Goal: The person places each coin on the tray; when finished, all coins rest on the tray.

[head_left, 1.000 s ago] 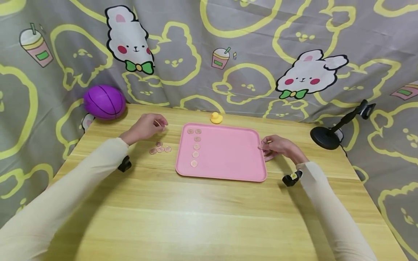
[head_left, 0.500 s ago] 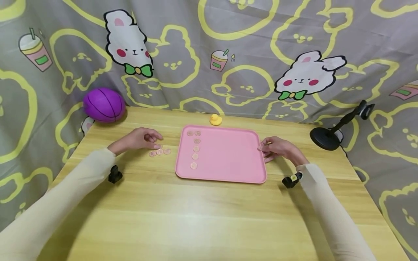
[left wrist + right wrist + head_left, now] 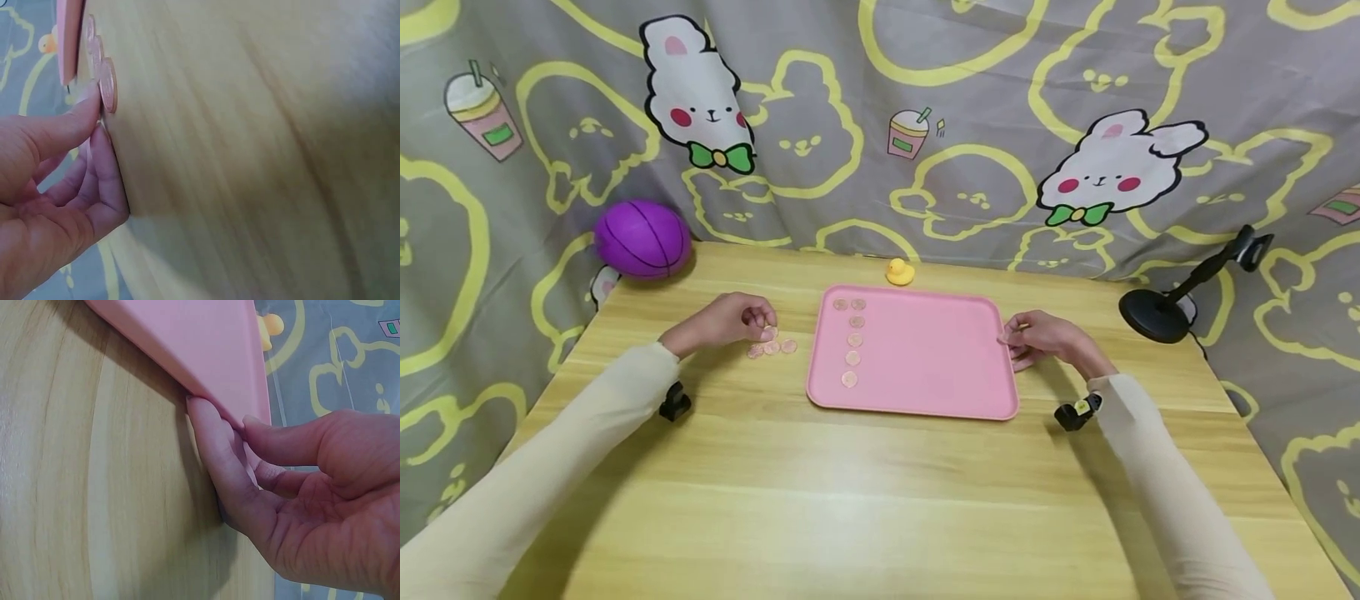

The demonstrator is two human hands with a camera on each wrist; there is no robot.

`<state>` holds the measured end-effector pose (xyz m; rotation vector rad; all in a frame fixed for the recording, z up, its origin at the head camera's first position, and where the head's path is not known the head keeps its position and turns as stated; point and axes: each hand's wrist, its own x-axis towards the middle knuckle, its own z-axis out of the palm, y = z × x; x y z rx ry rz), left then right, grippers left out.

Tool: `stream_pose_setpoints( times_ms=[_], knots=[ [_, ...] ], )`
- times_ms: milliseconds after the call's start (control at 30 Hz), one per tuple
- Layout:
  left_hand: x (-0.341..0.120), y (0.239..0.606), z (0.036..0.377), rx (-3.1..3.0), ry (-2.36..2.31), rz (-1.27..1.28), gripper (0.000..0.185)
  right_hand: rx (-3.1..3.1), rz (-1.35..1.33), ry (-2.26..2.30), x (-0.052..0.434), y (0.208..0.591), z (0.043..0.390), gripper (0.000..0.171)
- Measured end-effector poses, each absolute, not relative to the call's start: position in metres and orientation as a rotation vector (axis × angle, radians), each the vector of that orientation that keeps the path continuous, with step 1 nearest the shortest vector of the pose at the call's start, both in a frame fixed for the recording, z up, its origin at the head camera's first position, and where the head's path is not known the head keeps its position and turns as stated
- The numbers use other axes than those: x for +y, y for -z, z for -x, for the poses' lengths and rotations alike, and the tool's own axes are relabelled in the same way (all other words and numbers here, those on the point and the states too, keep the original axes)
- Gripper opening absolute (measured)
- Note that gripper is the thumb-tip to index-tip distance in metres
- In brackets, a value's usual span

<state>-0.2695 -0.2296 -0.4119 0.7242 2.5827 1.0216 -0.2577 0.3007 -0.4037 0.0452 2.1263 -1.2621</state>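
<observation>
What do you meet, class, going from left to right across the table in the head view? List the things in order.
purple ball → left hand → loose coins → pink tray → right hand → black stand

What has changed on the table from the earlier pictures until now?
The left hand came down from above the table and toward the person, to the loose coins beside the pink tray; its fingertips now touch them. The right hand still pinches the tray's right edge. The six coins in the tray, duck and ball stayed.
</observation>
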Motion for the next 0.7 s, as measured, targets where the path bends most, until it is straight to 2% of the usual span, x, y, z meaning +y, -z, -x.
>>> stream_pose_setpoints(
  times_ms=[533,700],
  knots=[
    [-0.2358,0.414,0.2634,2.641,-1.096,-0.508,0.016,2.108,-0.039,1.288,0.2981,0.4049,0.2602,0.011],
    [-0.2287,0.4142,0.2631,2.537,-1.339,-0.359,0.019,2.103,-0.044,1.294,0.2986,0.4043,0.259,0.011]
  ],
)
